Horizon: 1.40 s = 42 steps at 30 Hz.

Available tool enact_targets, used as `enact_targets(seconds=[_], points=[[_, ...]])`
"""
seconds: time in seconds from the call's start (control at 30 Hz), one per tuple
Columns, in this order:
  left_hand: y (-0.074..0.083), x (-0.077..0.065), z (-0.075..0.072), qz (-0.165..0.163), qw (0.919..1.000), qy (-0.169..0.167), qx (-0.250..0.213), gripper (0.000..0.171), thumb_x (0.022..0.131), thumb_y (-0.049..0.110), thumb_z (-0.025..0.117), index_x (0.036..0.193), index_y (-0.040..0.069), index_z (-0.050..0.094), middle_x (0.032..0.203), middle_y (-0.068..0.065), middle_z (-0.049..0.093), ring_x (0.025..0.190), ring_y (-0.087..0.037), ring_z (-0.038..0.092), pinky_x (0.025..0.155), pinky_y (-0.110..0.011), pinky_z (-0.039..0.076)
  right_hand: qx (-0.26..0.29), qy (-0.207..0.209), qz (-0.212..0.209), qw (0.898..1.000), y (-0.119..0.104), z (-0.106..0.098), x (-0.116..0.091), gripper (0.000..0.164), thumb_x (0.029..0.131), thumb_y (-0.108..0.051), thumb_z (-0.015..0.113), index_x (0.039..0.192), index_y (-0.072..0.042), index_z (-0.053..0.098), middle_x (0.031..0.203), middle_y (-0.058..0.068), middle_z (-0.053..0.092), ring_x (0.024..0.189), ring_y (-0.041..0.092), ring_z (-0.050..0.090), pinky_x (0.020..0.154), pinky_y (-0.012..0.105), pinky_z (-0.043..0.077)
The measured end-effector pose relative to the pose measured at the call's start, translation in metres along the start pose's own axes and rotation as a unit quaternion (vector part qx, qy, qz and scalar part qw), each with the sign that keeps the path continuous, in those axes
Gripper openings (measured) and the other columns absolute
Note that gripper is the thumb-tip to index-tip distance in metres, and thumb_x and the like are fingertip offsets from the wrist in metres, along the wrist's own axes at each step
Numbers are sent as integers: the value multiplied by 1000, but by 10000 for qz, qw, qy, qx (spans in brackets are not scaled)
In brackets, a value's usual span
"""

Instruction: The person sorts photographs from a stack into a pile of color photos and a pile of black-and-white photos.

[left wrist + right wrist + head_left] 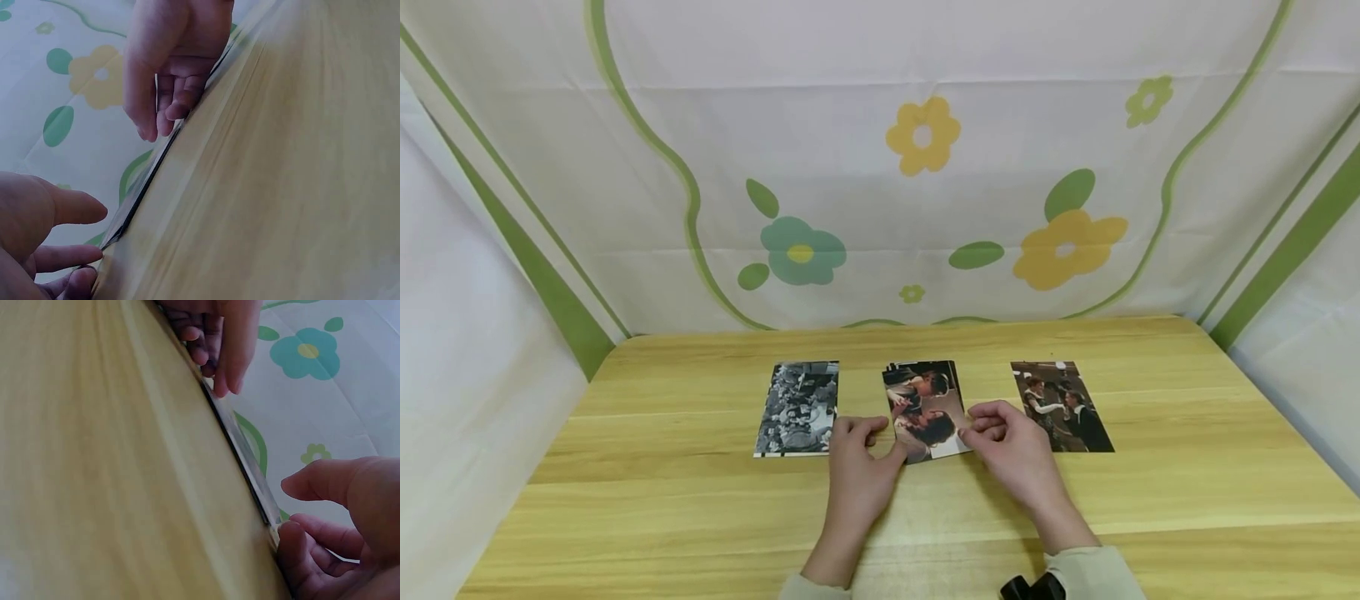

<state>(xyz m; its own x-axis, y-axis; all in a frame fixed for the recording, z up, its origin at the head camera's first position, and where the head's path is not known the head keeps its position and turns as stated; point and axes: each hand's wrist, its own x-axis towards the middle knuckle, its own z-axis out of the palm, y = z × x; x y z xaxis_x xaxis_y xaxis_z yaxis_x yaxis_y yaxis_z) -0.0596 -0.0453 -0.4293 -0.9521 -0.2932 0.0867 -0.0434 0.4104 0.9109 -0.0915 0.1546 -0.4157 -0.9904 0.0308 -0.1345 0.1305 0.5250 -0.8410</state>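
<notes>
In the middle of the table lies a small stack of photos (928, 408), slightly askew; the top one shows people in colour, turned sideways. My left hand (862, 471) is at the stack's left edge, and my right hand (1015, 450) is at its right edge. In the left wrist view, the left hand (37, 237) has fingers against the stack's edge, thumb held apart above. The right wrist view likewise has the right hand (344, 525) touching the near end of the stack (240, 453), its thumb raised away.
Left of the stack lies a black-and-white crowd photo (797, 408); a colour photo (1063, 408) of people lies to the right. Both rest flat on the wooden table (685, 500). A flowered cloth (865, 183) hangs behind. Something black (1033, 587) sits by the right cuff.
</notes>
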Motion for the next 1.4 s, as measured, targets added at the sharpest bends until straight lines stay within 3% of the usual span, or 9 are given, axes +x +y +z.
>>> enact_targets(seconds=[0.37,0.6,1.4], points=[[2,-1,5,18,9990,62,433,49,75,12,91,121,3,80,108,-9,52,103,-24,47,91,-41,43,-617,95,-324,9975,-2,5,0,38,88,-20,89,119,-4,73,104,8,69,87,15,62,78,26,52],[1,-2,7,230,9977,191,615,46,76,12,90,122,8,82,104,-7,51,99,-21,45,88,-39,39,-702,221,-423,9964,-3,9,0,39,85,-18,90,117,-4,73,102,7,67,85,15,60,77,25,50],[0,-3,10,298,9981,314,447,50,77,7,87,126,20,82,102,-5,57,99,-19,47,90,-40,41,-864,262,-418,9950,-3,12,-1,40,86,-19,89,120,-6,72,103,6,66,84,15,58,78,29,47]])
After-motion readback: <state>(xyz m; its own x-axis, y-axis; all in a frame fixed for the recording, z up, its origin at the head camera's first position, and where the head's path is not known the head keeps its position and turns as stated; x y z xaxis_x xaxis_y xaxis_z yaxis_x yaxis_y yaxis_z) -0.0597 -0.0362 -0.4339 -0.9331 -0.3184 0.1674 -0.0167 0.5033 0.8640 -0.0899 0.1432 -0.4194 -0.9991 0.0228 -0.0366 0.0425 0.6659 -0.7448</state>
